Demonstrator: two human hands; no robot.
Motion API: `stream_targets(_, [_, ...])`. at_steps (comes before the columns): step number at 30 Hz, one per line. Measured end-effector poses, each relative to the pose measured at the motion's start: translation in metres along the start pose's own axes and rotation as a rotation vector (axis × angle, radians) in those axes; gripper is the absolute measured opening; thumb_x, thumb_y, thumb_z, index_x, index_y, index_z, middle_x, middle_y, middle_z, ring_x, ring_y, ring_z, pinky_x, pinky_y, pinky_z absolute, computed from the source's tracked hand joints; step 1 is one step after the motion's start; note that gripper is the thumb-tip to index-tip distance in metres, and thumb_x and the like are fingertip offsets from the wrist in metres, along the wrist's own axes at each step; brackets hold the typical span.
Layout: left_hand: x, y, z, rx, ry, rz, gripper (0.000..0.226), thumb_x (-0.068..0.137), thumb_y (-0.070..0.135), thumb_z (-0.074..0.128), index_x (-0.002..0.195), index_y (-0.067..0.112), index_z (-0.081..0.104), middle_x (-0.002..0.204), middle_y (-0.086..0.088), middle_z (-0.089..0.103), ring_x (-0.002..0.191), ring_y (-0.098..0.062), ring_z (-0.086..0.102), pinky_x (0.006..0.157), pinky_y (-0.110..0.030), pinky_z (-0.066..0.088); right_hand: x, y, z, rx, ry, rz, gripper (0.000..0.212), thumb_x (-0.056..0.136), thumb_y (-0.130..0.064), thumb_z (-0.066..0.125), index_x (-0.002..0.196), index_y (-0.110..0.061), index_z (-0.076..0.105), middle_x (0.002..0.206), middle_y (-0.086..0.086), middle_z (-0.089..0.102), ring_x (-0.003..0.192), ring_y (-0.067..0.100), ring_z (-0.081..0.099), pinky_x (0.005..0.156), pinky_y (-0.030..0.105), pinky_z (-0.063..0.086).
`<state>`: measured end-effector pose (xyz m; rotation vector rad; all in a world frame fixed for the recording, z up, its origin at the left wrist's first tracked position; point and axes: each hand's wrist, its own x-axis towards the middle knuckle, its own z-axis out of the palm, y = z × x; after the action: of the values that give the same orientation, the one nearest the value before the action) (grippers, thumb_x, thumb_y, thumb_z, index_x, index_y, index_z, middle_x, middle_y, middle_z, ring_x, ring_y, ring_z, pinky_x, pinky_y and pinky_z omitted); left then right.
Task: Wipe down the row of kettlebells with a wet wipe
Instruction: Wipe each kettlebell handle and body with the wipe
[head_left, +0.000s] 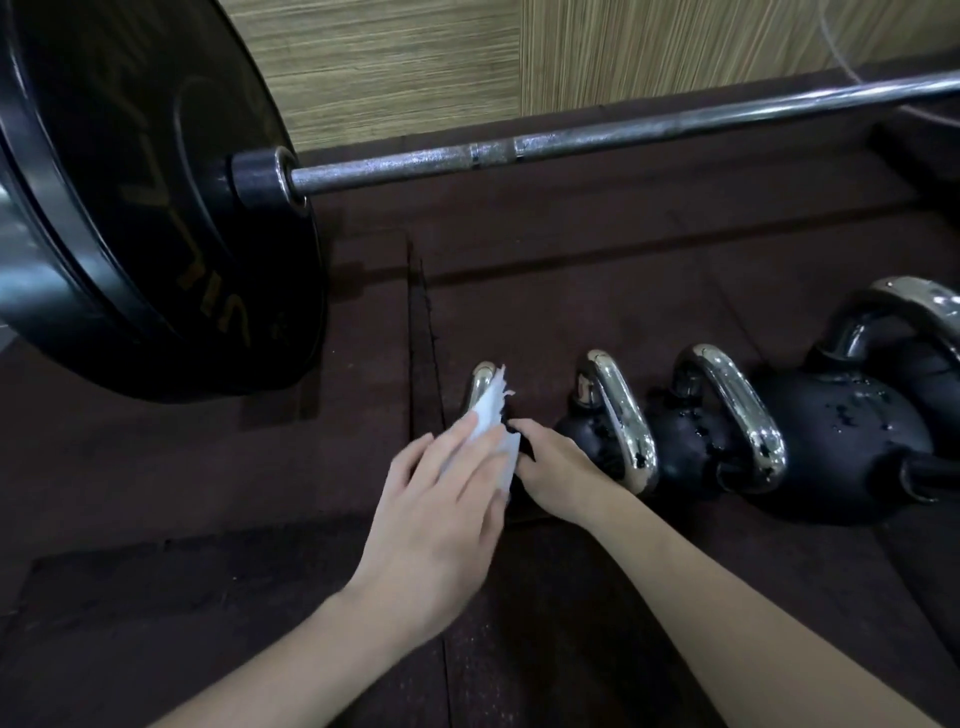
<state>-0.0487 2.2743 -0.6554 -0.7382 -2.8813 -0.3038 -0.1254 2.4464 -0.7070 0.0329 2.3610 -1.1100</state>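
Low in the frame's middle, the left hand (441, 499) presses a white wipe (485, 423) against the smallest kettlebell (483, 382), whose chrome handle shows above it. The right hand (558, 470) rests on the same bell's right side. Three larger kettlebells (831, 441) line up to the right on the dark floor (208, 493). A barbell (571, 137) crosses the upper frame, its plate (130, 182) at upper left.

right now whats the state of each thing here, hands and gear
left hand: pressing the wipe on the first kettlebell
right hand: steadying that kettlebell
wipe: crumpled, against the handle
first kettlebell: mostly covered by hands
second kettlebell: upright, wet drops
third kettlebell: upright, wet drops
barbell: loaded, resting
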Motion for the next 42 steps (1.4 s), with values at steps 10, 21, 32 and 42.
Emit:
stream_targets(10, [0.152,-0.027,0.003,-0.451,-0.386,-0.702,0.032,0.105,0.015,0.041,0.124,-0.003,0.060,0.088,-0.004,0.047,0.098,-0.036,0.057,0.075,-0.037,0.040,0.000,-0.001,-0.001,0.019,-0.015,-0.004,0.044,0.106,-0.041,0.049,0.147,-0.027,0.045,0.126,-0.008,0.059,0.110,0.012,0.054,0.088,0.026,0.040])
stream_targets(21, [0.024,0.017,0.001,-0.655,-0.019,-0.516,0.057,0.109,0.035,0.041,0.160,0.038,0.017,0.145,0.003,0.058,0.126,-0.017,0.061,0.105,-0.026,0.048,0.005,0.003,0.001,-0.032,0.018,-0.016,0.054,0.103,-0.047,0.052,0.152,-0.026,0.042,0.148,0.004,0.055,0.133,0.022,0.053,0.098,0.032,0.044])
stream_targets(32, [-0.012,0.020,0.052,-0.763,0.100,-0.749,0.045,0.100,0.050,0.056,0.108,0.083,0.025,0.110,0.012,0.068,0.099,-0.008,0.067,0.080,-0.026,0.054,0.007,0.005,0.003,-0.012,0.044,-0.003,0.056,0.102,-0.044,0.056,0.154,-0.029,0.041,0.152,0.006,0.052,0.139,0.025,0.049,0.108,0.036,0.041])
stream_targets(42, [0.035,0.011,0.014,-0.353,0.167,-0.469,0.067,0.105,0.026,0.053,0.157,0.026,0.013,0.156,-0.004,0.047,0.112,-0.026,0.065,0.083,-0.041,0.056,0.010,0.007,0.003,-0.029,0.054,-0.023,0.057,0.104,-0.045,0.051,0.155,-0.023,0.040,0.150,0.009,0.054,0.137,0.026,0.051,0.107,0.035,0.042])
